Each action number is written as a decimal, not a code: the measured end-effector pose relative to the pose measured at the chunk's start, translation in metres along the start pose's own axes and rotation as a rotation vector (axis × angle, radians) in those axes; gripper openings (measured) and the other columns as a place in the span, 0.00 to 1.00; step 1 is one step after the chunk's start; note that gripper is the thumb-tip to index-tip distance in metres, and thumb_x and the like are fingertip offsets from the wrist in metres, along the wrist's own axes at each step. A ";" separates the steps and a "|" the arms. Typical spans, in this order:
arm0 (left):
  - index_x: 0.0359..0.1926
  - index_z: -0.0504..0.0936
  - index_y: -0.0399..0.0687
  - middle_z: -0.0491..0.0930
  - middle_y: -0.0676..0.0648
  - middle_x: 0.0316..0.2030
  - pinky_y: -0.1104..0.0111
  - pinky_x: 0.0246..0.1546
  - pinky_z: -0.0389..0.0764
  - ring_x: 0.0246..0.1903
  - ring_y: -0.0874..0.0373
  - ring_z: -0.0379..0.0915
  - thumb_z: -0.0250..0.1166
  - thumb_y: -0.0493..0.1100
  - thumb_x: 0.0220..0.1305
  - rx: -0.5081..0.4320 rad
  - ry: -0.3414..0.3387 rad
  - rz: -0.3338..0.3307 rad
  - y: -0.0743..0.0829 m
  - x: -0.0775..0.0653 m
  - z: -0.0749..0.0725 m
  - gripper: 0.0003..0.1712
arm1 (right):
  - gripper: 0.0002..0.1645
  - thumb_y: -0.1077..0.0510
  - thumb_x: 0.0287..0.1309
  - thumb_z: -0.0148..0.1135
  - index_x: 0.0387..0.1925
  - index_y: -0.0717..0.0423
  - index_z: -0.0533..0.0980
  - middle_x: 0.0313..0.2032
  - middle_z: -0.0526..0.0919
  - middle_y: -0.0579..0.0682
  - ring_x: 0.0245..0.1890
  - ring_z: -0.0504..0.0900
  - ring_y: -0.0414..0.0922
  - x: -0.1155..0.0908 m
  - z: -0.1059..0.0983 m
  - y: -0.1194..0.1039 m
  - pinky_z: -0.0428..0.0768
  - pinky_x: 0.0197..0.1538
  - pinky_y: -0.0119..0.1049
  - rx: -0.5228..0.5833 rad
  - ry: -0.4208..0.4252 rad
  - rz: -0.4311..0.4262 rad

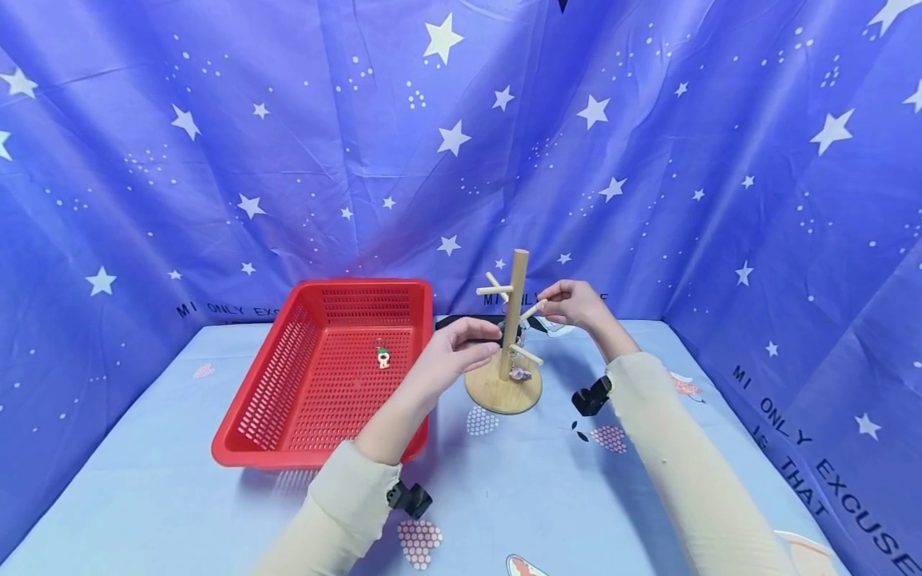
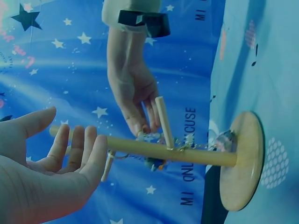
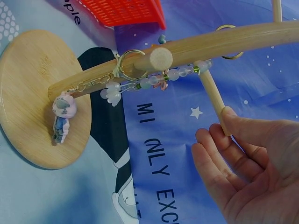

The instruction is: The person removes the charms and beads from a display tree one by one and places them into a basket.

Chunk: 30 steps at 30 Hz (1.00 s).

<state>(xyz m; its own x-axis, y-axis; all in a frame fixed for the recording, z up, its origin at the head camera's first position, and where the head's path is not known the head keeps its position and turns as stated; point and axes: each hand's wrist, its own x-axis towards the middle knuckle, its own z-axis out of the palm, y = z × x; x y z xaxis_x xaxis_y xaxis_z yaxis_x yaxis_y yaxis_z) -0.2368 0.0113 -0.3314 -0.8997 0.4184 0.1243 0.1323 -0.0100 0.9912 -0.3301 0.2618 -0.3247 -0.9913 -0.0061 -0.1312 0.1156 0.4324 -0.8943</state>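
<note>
A wooden stand [image 1: 516,312] with several pegs rises from a round base [image 3: 28,107]. My right hand [image 1: 575,304] pinches the tip of one wooden peg [image 3: 215,102] between thumb and fingers. On that peg, near the post, hangs a beaded keychain [image 3: 175,73] ending in pale flower-like beads. A lower peg [image 1: 527,354] bears a keychain with a small pink-and-blue figurine [image 3: 63,114]. Another gold ring [image 3: 229,42] shows behind the post. My left hand [image 1: 461,348] is held left of the post, fingers loosely bent, nothing in them.
Left of the stand sits a red plastic basket [image 1: 226,432]; inside it lies a small green-and-white keychain [image 1: 383,356]. A blue star-patterned curtain [image 1: 446,184] closes off the back and sides. A light blue printed cloth [image 1: 497,488] covers the table.
</note>
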 end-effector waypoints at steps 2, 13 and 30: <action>0.58 0.76 0.34 0.78 0.33 0.57 0.62 0.58 0.82 0.46 0.61 0.79 0.62 0.35 0.67 0.004 0.001 0.000 -0.002 -0.001 0.003 0.19 | 0.23 0.66 0.65 0.61 0.59 0.74 0.70 0.31 0.77 0.44 0.34 0.82 0.37 0.000 0.000 0.000 0.85 0.44 0.26 0.000 0.001 0.003; 0.60 0.75 0.37 0.77 0.34 0.59 0.61 0.60 0.79 0.50 0.60 0.79 0.61 0.37 0.68 -0.016 -0.007 -0.038 -0.015 -0.001 0.018 0.20 | 0.22 0.65 0.65 0.62 0.57 0.72 0.71 0.32 0.78 0.44 0.32 0.80 0.36 -0.002 0.000 -0.001 0.84 0.41 0.23 0.006 0.007 0.007; 0.59 0.74 0.32 0.75 0.31 0.59 0.67 0.58 0.80 0.57 0.45 0.79 0.61 0.35 0.68 -0.091 0.009 0.001 -0.042 -0.004 0.040 0.20 | 0.22 0.65 0.65 0.62 0.57 0.72 0.72 0.31 0.78 0.43 0.33 0.80 0.36 -0.001 0.000 0.001 0.85 0.52 0.33 -0.021 0.011 -0.008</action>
<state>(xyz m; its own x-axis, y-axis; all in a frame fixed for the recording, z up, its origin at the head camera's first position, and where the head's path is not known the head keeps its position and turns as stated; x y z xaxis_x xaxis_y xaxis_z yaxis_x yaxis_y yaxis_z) -0.2221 0.0466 -0.3750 -0.9034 0.4100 0.1256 0.0954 -0.0935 0.9910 -0.3294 0.2619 -0.3253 -0.9929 0.0006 -0.1192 0.1066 0.4513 -0.8860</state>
